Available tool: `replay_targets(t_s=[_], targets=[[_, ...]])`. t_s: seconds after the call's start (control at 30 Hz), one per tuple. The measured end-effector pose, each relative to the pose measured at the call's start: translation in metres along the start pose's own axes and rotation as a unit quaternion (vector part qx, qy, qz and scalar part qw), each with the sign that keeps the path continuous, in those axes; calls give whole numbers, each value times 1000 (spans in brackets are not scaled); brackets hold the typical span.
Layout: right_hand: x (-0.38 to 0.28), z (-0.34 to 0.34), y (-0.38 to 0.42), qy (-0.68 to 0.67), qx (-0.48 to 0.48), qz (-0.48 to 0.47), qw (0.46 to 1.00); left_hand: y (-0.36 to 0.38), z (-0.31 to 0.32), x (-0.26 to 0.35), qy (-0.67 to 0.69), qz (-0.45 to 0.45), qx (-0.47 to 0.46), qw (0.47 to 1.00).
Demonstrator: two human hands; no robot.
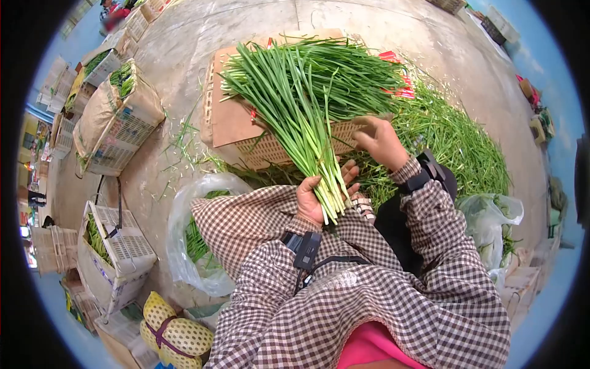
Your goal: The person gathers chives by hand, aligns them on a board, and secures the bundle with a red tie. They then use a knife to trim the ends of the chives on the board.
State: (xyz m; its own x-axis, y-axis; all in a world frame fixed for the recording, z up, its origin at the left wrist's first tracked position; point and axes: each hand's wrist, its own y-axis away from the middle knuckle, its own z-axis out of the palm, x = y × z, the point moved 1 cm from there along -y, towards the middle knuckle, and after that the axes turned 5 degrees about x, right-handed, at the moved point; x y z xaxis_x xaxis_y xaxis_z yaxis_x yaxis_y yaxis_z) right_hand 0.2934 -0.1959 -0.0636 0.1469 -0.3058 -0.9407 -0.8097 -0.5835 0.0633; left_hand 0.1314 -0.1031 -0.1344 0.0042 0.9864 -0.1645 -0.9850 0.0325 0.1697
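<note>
A bunch of long green stalks (301,132) with pale lower ends lies across my left hand (312,200), whose fingers curl around it near the pale ends. The leafy tops point up and to the left, over a cardboard-covered crate (246,152). On the cardboard rests a wide layer of more green stalks (359,80). My right hand (380,142) is raised to the right of the bunch, fingers bent and apart, with nothing in it. Red strips (404,86) show at the right edge of the layer.
Loose greens (452,144) are heaped on the floor to the right. Clear plastic bags (178,227) with greens stand at both sides of my legs. White crates (120,138) stand at the left, and a yellow dotted bundle (175,335) lies at the lower left.
</note>
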Motion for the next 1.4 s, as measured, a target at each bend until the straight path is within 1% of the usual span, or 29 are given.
replay_targets(t_s=[0.07,0.13,0.33,0.4,0.43,0.47,0.5,0.53,0.57,0.6,0.67,0.7,0.73,0.77,0.8,0.87,0.9,0.93,1.03,1.07,1.1,1.13,1.17,1.2,1.23,1.27,1.3,1.33,1.4], targets=[[-18,9,10,89,-88,-162,979,0,-4,-1,3,2,5,1000],[-33,22,21,244,-87,-275,926,4,-4,-3,22,7,11,1000],[-15,58,21,388,-70,-301,868,8,-5,3,10,28,22,999],[-20,52,26,369,-68,-318,871,13,2,3,54,24,-6,998],[-24,47,27,288,-67,-317,901,10,-15,6,59,1,-77,995],[-28,40,29,205,-65,-313,925,12,-11,5,60,2,-77,995],[-36,31,30,183,-86,-299,932,15,-1,4,36,7,-47,998],[-36,24,33,141,-117,-187,965,16,7,4,11,11,-17,1000],[-46,18,36,67,-138,-121,981,20,11,4,-5,8,-34,999],[-51,12,36,-9,-158,-52,986,21,13,5,-4,9,-35,999],[-52,3,27,-99,-148,-53,983,21,16,5,-15,15,-30,999],[-53,-2,23,-135,-131,-18,982,21,17,4,-7,17,-49,999],[-54,-6,18,-170,-114,18,979,21,17,5,-8,18,-50,999],[-52,-3,13,-256,-90,3,963,22,17,5,-4,20,-49,999],[-56,-7,13,-255,-90,2,963,24,19,4,1,20,-48,999],[-64,-21,11,-436,-53,42,897,24,17,4,3,26,-52,998],[-63,-32,10,-433,-8,33,901,24,17,5,1,33,-45,998],[-49,-52,-3,-544,-120,-5,830,24,17,5,-1,39,-37,999],[-55,-74,-8,-539,-99,-66,834,26,18,6,-21,54,-52,997],[-55,-72,-9,-299,-39,-70,951,26,19,6,-21,54,-53,997],[-59,-67,-10,-36,25,-69,997,25,19,6,-27,50,-56,997],[-56,-44,-4,10,-8,-50,999,25,19,6,-33,47,-58,997],[-49,-22,0,6,-82,-41,996,24,19,6,-44,47,-57,996],[-52,1,6,139,-139,-85,977,24,15,6,-45,47,-57,996],[-35,25,6,200,-138,-169,955,24,9,7,-45,54,-40,997],[-28,44,8,203,-147,-162,954,24,6,8,-45,62,-22,997],[-25,58,7,253,-116,-221,935,27,13,6,-64,68,-12,996],[-22,63,9,350,-118,-168,914,28,13,7,-67,68,-10,995],[-24,65,11,398,-92,-244,880,30,13,8,-58,62,-15,996]])
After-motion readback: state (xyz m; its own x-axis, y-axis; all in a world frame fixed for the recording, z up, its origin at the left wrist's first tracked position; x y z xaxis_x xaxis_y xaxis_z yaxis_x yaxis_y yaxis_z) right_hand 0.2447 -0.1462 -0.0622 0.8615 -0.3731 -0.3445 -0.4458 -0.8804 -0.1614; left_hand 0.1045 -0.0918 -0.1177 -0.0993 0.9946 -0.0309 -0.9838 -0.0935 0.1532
